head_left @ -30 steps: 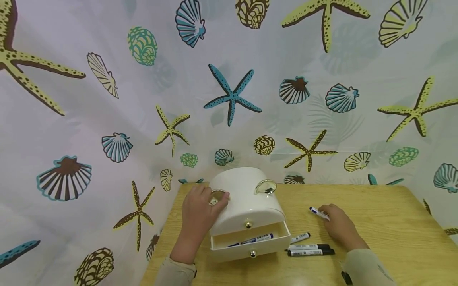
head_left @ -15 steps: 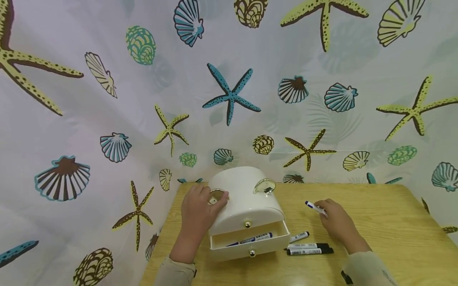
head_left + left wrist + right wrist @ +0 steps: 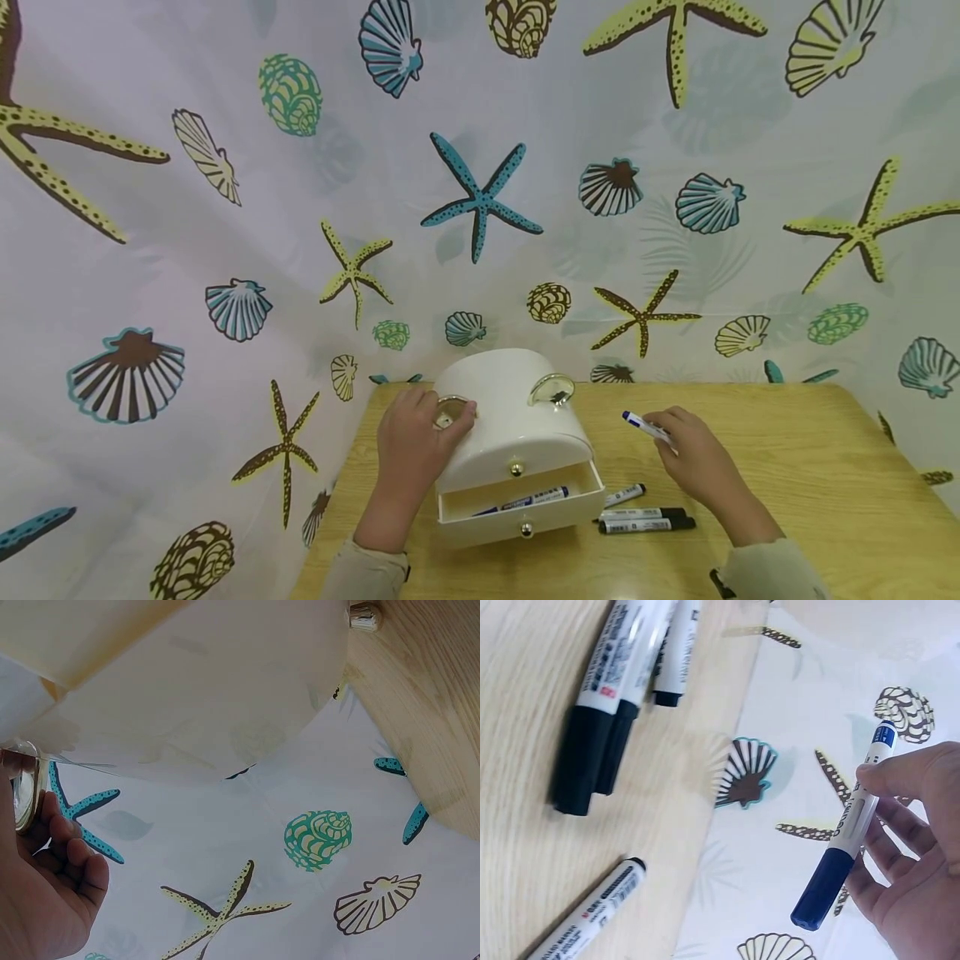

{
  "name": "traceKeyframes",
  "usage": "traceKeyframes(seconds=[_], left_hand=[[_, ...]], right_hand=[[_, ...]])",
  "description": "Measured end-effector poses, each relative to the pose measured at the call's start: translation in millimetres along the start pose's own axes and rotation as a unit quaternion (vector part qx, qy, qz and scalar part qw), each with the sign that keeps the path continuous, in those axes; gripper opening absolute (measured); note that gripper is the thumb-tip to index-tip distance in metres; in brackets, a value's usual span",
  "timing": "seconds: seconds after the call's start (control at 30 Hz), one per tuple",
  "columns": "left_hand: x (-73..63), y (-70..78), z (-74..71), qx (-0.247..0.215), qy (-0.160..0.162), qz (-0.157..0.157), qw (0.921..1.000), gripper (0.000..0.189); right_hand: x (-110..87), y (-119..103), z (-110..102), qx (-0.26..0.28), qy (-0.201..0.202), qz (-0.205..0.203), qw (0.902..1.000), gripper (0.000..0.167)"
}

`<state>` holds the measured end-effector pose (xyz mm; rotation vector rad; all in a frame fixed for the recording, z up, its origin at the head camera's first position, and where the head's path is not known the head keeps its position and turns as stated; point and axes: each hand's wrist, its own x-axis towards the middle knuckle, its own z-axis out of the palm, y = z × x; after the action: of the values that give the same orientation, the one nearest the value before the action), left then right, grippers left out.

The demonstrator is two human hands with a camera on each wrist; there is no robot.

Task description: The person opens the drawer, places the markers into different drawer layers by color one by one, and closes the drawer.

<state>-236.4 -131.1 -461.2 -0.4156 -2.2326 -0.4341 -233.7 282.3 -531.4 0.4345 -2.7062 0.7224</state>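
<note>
A white round-topped drawer box (image 3: 502, 400) stands on the table, its lower drawer (image 3: 517, 521) pulled out. Inside that drawer lies a blue marker (image 3: 525, 501). At the box's left side my left hand (image 3: 411, 446) holds the gold ring handle (image 3: 450, 408); the left wrist view shows curled fingers (image 3: 71, 847) at this ring. My right hand (image 3: 693, 458) is raised right of the box, pinching a white marker with a blue cap (image 3: 847, 825) between thumb and fingers. Both of the box's gold knobs are free of my hands.
Black-capped whiteboard markers (image 3: 647, 525) lie on the wooden table (image 3: 810, 467), just right of the open drawer. A second gold ring handle (image 3: 552, 389) sits on the box's right side. Behind the table hangs a white cloth (image 3: 480, 317) printed with shells and starfish.
My right hand has lifted the blue-capped marker and moved it a little left, toward the box. My left hand keeps its hold on the ring handle.
</note>
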Motion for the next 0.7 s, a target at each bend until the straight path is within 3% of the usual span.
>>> traceKeyframes(seconds=[0.4, 0.7], left_hand=[[-0.6, -1.4, 2.4, -0.003, 0.000, -0.006, 1.0000, 0.054], [-0.9, -0.9, 2.1, -0.005, -0.009, -0.014, 0.9998, 0.054]], right_hand=[[0.8, -37.4, -18.4, 0.043, 0.029, -0.025, 0.9983, 0.036], [0.5, -51.5, -22.5, 0.053, 0.053, -0.053, 0.9958, 0.038]])
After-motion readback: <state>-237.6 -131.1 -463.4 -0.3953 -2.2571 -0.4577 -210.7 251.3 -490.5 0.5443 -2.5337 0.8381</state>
